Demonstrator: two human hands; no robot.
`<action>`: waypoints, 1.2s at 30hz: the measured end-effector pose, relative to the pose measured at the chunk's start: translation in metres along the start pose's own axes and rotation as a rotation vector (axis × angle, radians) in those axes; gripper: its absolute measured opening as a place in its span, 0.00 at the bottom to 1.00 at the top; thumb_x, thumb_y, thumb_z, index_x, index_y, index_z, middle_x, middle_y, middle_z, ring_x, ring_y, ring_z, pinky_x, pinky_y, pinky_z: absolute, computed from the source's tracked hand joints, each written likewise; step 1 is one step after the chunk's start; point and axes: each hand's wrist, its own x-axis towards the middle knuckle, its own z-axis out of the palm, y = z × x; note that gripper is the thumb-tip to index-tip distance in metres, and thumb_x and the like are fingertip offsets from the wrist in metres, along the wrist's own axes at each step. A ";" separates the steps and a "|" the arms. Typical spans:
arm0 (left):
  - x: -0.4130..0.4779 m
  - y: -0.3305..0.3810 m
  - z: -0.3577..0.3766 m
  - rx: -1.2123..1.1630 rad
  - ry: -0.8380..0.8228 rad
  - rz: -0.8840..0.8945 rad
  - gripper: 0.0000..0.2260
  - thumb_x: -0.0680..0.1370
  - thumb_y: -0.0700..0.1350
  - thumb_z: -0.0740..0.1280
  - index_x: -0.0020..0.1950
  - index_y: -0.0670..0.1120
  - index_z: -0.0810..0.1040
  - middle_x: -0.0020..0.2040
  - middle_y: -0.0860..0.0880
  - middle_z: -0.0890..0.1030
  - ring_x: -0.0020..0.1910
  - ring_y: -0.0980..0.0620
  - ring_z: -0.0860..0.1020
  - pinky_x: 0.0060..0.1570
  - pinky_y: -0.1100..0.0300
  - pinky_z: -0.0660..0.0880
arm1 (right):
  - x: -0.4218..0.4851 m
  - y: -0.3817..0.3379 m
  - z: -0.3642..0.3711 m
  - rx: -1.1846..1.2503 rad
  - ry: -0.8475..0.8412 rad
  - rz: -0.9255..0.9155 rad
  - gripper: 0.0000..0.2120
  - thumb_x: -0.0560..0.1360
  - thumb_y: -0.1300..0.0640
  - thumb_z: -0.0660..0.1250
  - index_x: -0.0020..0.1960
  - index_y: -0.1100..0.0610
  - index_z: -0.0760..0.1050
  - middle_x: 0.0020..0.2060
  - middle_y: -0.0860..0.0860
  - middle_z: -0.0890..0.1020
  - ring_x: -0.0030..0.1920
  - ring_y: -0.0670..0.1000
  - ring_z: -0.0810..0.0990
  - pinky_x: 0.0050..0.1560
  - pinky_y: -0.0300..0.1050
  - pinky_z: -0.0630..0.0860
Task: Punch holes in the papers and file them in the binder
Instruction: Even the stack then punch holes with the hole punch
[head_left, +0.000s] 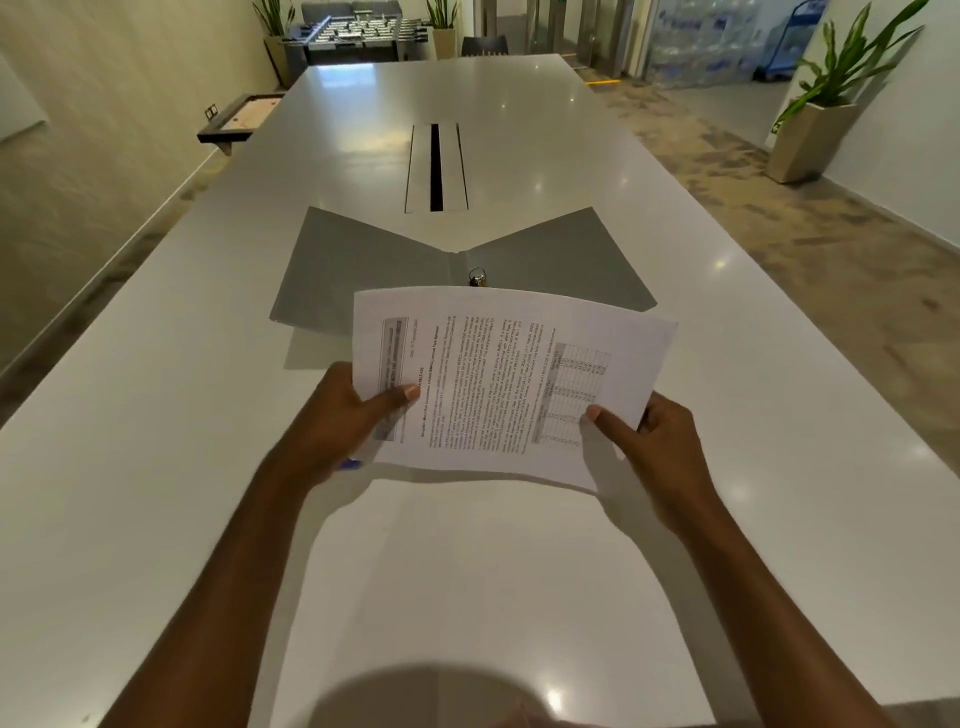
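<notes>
A grey binder (353, 260) lies open and flat on the long white table (156, 467), and its metal ring (476, 276) shows at the spine. Just in front of it I hold printed papers (498, 374) in the air, turned sideways with the text running vertically. My left hand (337, 421) grips the papers' left end, thumb on top. My right hand (654, 441) grips the near right corner. A small blue thing (349, 464) peeks out under my left hand; what it is I cannot tell. The papers hide the binder's near edge. No hole punch is in view.
A cable slot with metal flaps (436, 166) runs along the table's middle behind the binder. A framed board (241, 114) sits on a ledge at the far left. Potted plants (821, 104) stand on the right floor, and a foosball table (358, 31) stands at the back.
</notes>
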 end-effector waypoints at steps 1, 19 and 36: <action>0.002 0.005 -0.005 0.019 -0.020 0.009 0.12 0.79 0.47 0.75 0.60 0.60 0.80 0.50 0.62 0.87 0.48 0.50 0.88 0.48 0.46 0.87 | 0.003 -0.004 -0.001 0.016 0.020 -0.014 0.15 0.76 0.61 0.75 0.60 0.48 0.82 0.52 0.40 0.88 0.52 0.44 0.88 0.49 0.40 0.85; 0.018 0.111 -0.048 0.365 -0.387 0.214 0.14 0.79 0.43 0.73 0.60 0.60 0.81 0.51 0.60 0.85 0.48 0.54 0.86 0.35 0.65 0.83 | 0.034 -0.124 0.020 -0.653 -0.452 -0.339 0.22 0.75 0.50 0.77 0.68 0.52 0.80 0.62 0.46 0.85 0.54 0.45 0.86 0.55 0.46 0.85; 0.040 0.118 -0.058 0.345 -0.135 0.332 0.16 0.78 0.52 0.75 0.65 0.56 0.83 0.54 0.62 0.86 0.52 0.60 0.85 0.46 0.66 0.82 | 0.025 -0.091 0.013 -0.193 -0.336 -0.063 0.07 0.77 0.52 0.74 0.55 0.50 0.86 0.52 0.40 0.88 0.46 0.45 0.88 0.45 0.37 0.83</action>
